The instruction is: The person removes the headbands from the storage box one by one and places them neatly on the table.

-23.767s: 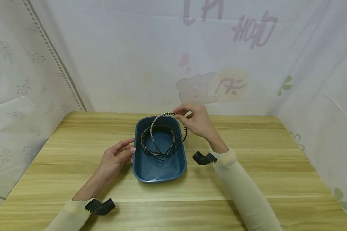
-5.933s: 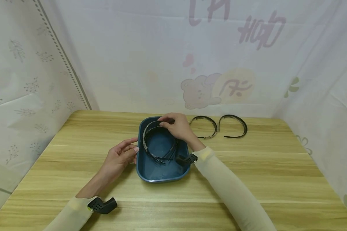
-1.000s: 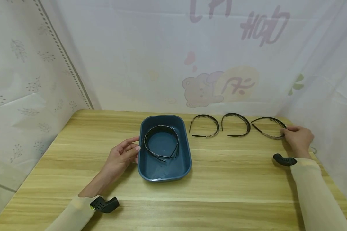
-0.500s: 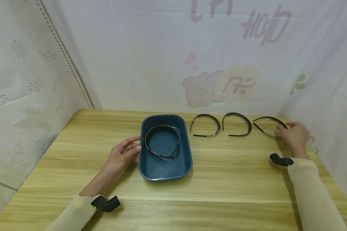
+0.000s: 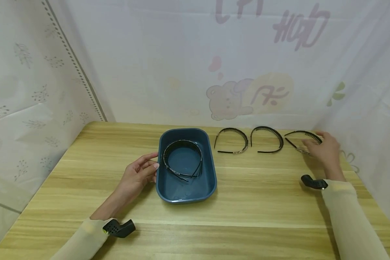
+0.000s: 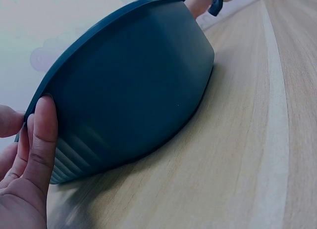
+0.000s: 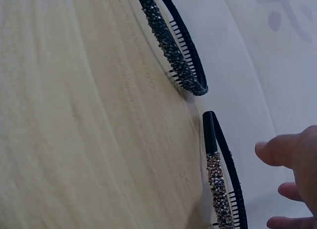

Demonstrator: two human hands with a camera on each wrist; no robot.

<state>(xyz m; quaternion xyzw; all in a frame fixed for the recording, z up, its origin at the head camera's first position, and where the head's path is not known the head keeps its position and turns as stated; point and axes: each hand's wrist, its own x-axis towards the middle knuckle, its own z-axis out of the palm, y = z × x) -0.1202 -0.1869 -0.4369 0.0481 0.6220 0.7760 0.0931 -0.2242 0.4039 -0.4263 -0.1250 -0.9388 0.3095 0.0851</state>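
My left hand (image 5: 138, 173) grips the left rim of a blue plastic tray (image 5: 186, 199), thumb at the rim; the left wrist view shows fingers (image 6: 43, 135) against its outer wall. Inside the tray lie toothed black headbands (image 5: 183, 141), overlapping, with sparkly trim. Three more lie in a row on the table: a left headband (image 5: 245, 139), a middle headband (image 5: 281, 141) and a right headband (image 5: 290, 143). Over the right one hovers my right hand (image 5: 326, 150), fingers apart and holding nothing. In the right wrist view its thumb (image 7: 280, 151) is clear of the rhinestone-covered headband (image 7: 218, 184).
The wooden table (image 5: 247, 202) ends at a patterned cloth backdrop (image 5: 156, 72) close behind the headbands. Another cloth side (image 5: 377, 119) hangs near my right hand. Dark wrist cameras (image 5: 118, 228) stick out from both sleeves.
Since several seconds ago, a headband has come out of the tray and lies at the row's right end. My right hand has just let go of it and shifted slightly left. The left hand stays.
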